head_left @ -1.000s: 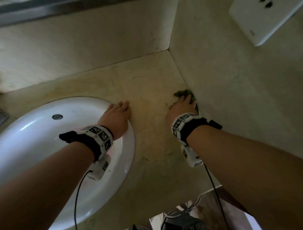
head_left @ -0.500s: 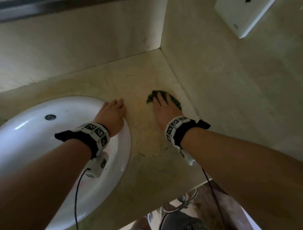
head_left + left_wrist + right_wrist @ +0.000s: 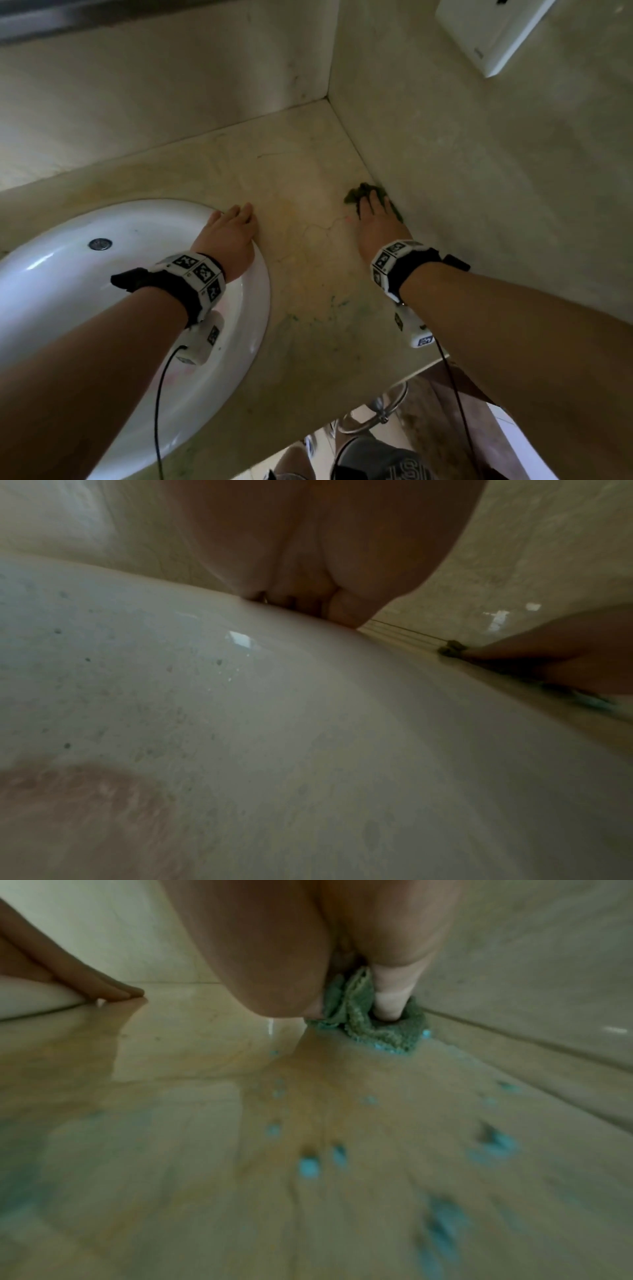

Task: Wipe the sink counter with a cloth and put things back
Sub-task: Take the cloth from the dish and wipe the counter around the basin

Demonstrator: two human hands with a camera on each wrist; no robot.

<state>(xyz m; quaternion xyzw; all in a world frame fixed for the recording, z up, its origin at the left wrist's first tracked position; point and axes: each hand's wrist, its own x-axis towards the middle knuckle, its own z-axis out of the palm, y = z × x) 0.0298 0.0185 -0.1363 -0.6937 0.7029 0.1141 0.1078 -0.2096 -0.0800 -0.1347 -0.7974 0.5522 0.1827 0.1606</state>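
Note:
A small green cloth lies bunched on the beige stone counter, right where it meets the side wall. My right hand presses down on it with fingers stretched over it; in the right wrist view the cloth bulges up under the palm. My left hand rests flat on the right rim of the white sink, fingers straight and holding nothing. The left wrist view shows that palm on the rim and the cloth far off to the right.
Blue-green specks dot the counter in front of the cloth, toward its front edge. A white box hangs on the side wall. The sink's overflow cap shows. A metal ring hangs below the counter edge.
The right hand slid the cloth left away from the side wall, then back right against it. The left hand stayed on the sink rim.

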